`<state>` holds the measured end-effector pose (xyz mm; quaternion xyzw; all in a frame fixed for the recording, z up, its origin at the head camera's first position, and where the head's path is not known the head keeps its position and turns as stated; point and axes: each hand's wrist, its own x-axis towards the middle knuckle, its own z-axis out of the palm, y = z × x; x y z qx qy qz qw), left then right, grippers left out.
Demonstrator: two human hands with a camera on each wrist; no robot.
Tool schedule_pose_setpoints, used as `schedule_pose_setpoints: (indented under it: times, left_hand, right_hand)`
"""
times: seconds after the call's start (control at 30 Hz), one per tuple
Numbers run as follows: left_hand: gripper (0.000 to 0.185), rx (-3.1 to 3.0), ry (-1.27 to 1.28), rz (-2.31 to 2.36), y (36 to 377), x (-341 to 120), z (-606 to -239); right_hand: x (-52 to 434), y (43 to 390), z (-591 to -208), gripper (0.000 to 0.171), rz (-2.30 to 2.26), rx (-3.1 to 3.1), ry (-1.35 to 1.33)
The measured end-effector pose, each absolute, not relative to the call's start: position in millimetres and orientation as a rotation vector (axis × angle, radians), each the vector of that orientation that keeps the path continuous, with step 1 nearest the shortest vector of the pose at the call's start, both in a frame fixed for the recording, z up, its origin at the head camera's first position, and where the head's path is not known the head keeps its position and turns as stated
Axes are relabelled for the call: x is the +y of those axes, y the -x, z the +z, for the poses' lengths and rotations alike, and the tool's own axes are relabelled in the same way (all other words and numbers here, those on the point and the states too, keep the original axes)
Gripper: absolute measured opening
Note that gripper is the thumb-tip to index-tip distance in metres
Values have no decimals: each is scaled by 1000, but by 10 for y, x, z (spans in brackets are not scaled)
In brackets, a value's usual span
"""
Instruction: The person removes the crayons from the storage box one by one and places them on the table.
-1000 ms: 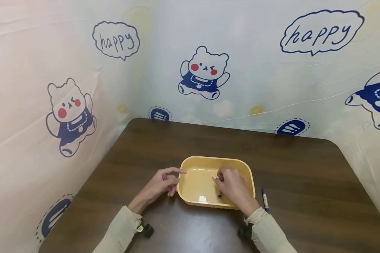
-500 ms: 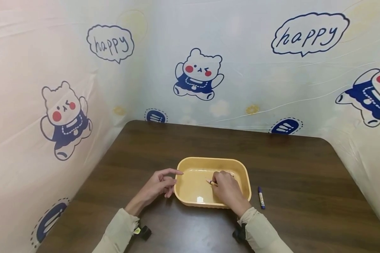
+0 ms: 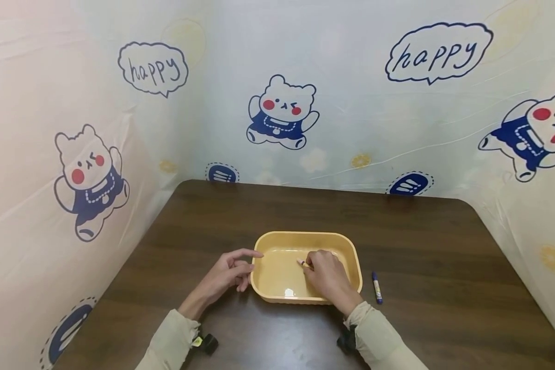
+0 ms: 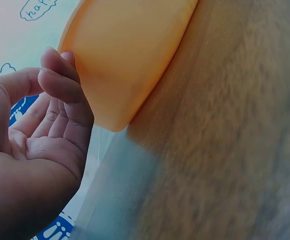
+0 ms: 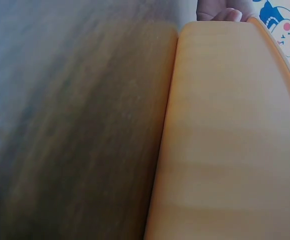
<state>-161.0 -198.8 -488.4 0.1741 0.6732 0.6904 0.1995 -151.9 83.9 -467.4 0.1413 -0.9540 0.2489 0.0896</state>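
Observation:
In the head view a yellow rectangular bin [image 3: 277, 234] sits on the dark wooden table. My right hand [image 3: 326, 272] is inside it and pinches a slim crayon [image 3: 301, 262]; a pale tip pokes out left of the fingers, and the rest is hidden by the hand. At the bin's left end my left hand [image 3: 228, 272] has its index finger stretched over the rim, the other fingers loosely bent. The left wrist view shows this hand [image 4: 50, 110] with fingertips at the bin wall [image 4: 120, 60]. From the right wrist camera only the outer bin side [image 5: 225, 125] fills the view.
A blue-ended crayon [image 3: 376, 288] with a printed pale wrapper lies on the table [image 3: 435, 267] just right of the bin. Printed curtains with bear figures [image 3: 282, 113] hang behind the table and along both sides.
The scene has shifted slightly left in the view. My right hand stays in the bin, the tip in its fingers at a changed tilt. A dark-ended stick seen below that hand earlier is now hidden.

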Motion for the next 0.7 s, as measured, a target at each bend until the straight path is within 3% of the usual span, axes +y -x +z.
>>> schedule_pose_setpoints:
  times: [0.17, 0.47, 0.7]
  left_hand:
    - [37, 1882, -499, 1946, 1588, -2012, -4909]
    - [38, 1842, -460, 1949, 1561, -1950, -4989]
    - [38, 1860, -471, 1959, 1577, -1980, -4898]
  right_hand:
    - [818, 1520, -4667, 30, 770, -2807, -423]
    - [887, 1404, -4636, 9, 716, -2752, -402]
    - [927, 1324, -4512, 7, 729, -2705, -392]
